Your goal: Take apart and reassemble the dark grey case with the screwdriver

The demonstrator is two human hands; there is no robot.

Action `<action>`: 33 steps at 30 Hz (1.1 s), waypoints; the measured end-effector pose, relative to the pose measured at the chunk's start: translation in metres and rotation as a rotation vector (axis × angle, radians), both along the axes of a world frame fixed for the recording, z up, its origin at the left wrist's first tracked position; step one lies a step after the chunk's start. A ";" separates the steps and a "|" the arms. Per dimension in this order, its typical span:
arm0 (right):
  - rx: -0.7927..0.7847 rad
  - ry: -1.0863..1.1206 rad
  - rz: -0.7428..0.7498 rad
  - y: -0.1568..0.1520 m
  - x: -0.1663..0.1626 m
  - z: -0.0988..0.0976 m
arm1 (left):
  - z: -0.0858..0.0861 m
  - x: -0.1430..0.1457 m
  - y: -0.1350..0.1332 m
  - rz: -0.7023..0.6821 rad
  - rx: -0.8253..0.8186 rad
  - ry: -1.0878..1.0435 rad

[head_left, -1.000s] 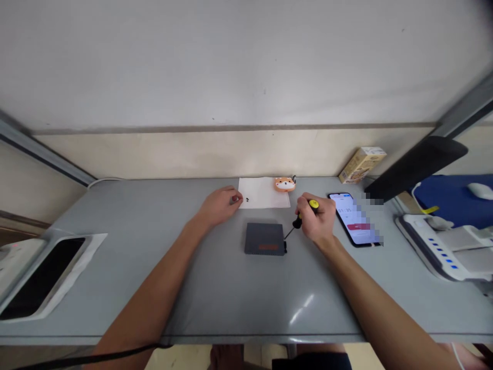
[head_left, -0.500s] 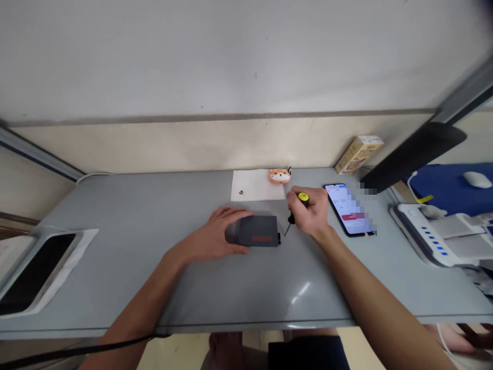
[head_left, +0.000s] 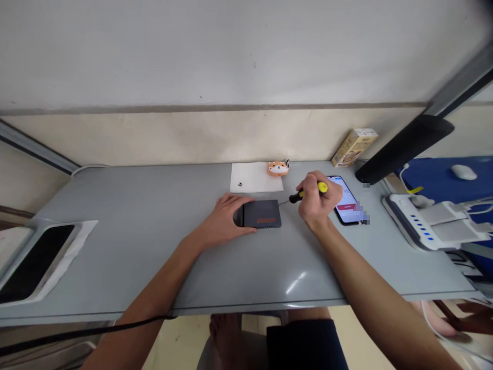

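Observation:
A dark grey rectangular box (head_left: 262, 211) with a reddish-brown label lies on the grey desk. My left hand (head_left: 228, 220) grips its left end, thumb along the near side and fingers along the far side. In my right hand (head_left: 316, 198) is a screwdriver (head_left: 296, 197) with a black and yellow handle. Its thin shaft points left, and the tip is at the far right corner of the box; whether it touches is too small to tell. Behind the box, several tiny dark screws (head_left: 240, 184) rest on a white sheet of paper (head_left: 252, 172).
An orange animal-faced case (head_left: 278, 168) sits on the paper. Right of my right hand lie a lit phone (head_left: 346, 205) and a white power strip (head_left: 410, 218). A carton (head_left: 354, 148) and a black cylinder (head_left: 408, 148) stand behind. A dark-screened tablet (head_left: 36, 262) is at far left.
The screwdriver has swung from steep to nearly level, its tip now at the box's far right corner. My right hand has turned and shifted right. The small black piece at the box's right end no longer shows.

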State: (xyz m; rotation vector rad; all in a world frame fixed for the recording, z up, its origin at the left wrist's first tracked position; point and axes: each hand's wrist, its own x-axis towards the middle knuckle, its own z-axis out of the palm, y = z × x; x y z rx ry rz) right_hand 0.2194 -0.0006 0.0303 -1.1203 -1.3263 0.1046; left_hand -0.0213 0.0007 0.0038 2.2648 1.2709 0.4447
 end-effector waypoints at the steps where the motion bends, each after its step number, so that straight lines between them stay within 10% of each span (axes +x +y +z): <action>1: 0.012 0.030 0.015 -0.001 -0.004 -0.001 | -0.002 0.000 0.000 -0.006 0.016 0.010; 8: 0.016 -0.195 0.421 -0.011 -0.039 -0.010 | -0.007 -0.007 0.001 -0.044 0.112 0.081; 26: -0.167 0.056 0.132 0.015 0.006 0.002 | 0.001 -0.025 0.002 -0.010 0.092 0.067; 33: -0.125 -0.028 0.228 0.010 -0.007 -0.005 | 0.008 -0.010 0.005 -0.087 0.144 0.093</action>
